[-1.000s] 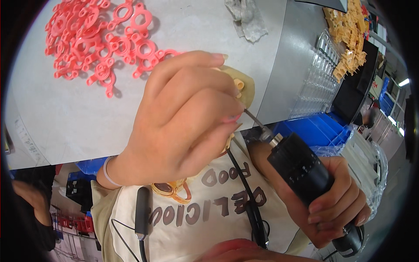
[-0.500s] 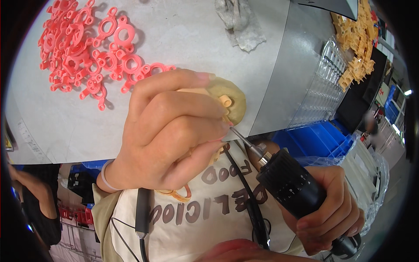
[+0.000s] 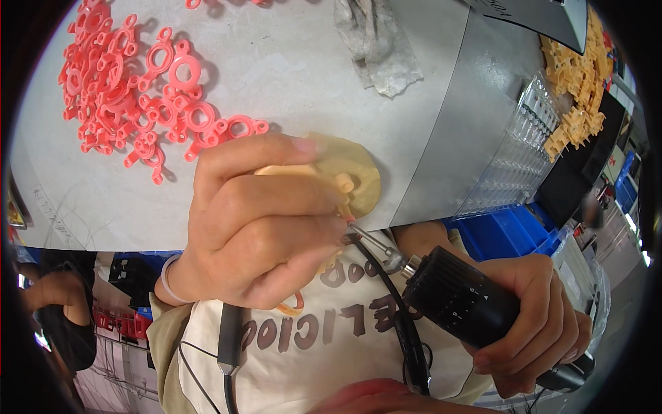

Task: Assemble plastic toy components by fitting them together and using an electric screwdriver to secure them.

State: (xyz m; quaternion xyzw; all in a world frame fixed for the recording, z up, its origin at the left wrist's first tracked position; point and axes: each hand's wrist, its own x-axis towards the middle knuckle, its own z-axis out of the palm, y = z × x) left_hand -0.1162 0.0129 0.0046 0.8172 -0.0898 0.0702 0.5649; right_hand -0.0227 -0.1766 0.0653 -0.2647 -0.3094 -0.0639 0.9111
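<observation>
Closed around a pale yellow plastic part (image 3: 345,183), my left hand (image 3: 252,224) is near the table's front edge. A flat, rounded, translucent yellowish piece (image 3: 362,162) sticks out beyond its fingers. My right hand (image 3: 541,324) grips a black electric screwdriver (image 3: 462,297) by its body. Its thin metal bit (image 3: 372,239) points up and left, with the tip at the part beside my left fingertips. A small pinkish bit shows at that tip, too small to make out. Most of the yellow part is hidden behind my left fingers.
Many pink ring-shaped plastic parts (image 3: 183,72) lie piled at the far left of the table (image 3: 276,76). A crumpled clear bag (image 3: 379,48) lies at the back. To the right are a clear tray (image 3: 507,152), yellow parts (image 3: 579,62) and a blue bin (image 3: 507,231). A co-worker's arm (image 3: 65,297) shows at left.
Both hands have shifted slightly in the picture, the left one leftward and the right one rightward. The bit tip stays at the yellow part. The whole view has moved a little.
</observation>
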